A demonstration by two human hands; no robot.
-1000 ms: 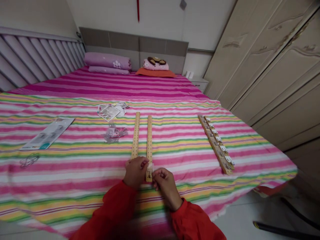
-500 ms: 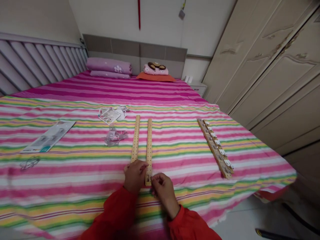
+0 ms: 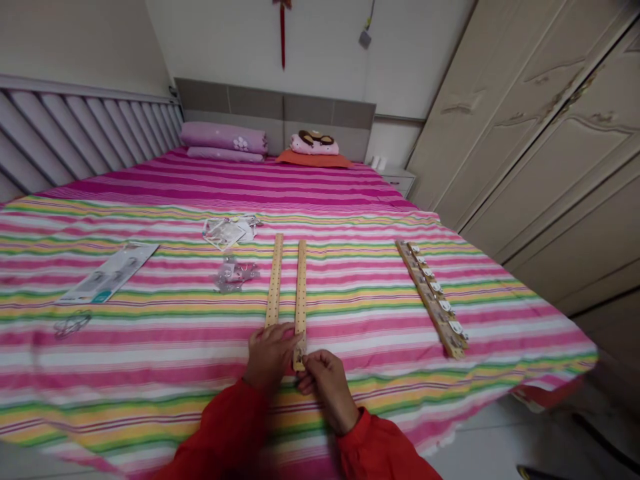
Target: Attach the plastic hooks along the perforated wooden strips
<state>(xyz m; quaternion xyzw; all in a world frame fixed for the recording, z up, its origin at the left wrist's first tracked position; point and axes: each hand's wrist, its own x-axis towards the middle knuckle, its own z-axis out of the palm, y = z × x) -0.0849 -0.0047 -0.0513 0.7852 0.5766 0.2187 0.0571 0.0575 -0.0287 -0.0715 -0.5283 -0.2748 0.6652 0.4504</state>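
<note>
Two narrow pale wooden strips with rows of small holes lie side by side on the striped cloth, a left strip [image 3: 275, 287] and a right strip [image 3: 301, 287]. My left hand [image 3: 270, 353] is closed at the near part of the right strip, fingers and thumb against it; it also covers the near end of the left strip. A small shiny metal piece [image 3: 300, 355] sits on the right strip's near end. Beside that end, my right hand [image 3: 327, 383] is pinched, thumb and forefinger together by the metal piece. What its fingertips hold is too small to make out.
At right lie wooden strips [image 3: 425, 293] bearing white cards and small metal pieces. To the left are clear packets [image 3: 230, 231], a plastic bag of small pieces [image 3: 235, 273], a long packet [image 3: 107, 273] and a wire-like item [image 3: 73, 324]. Folded bedding [image 3: 225, 137] lies by the headboard.
My right fingertips have come in against the near end of the right strip. My left thumb now lies across that strip, closer to the metal piece. The view has shifted slightly.
</note>
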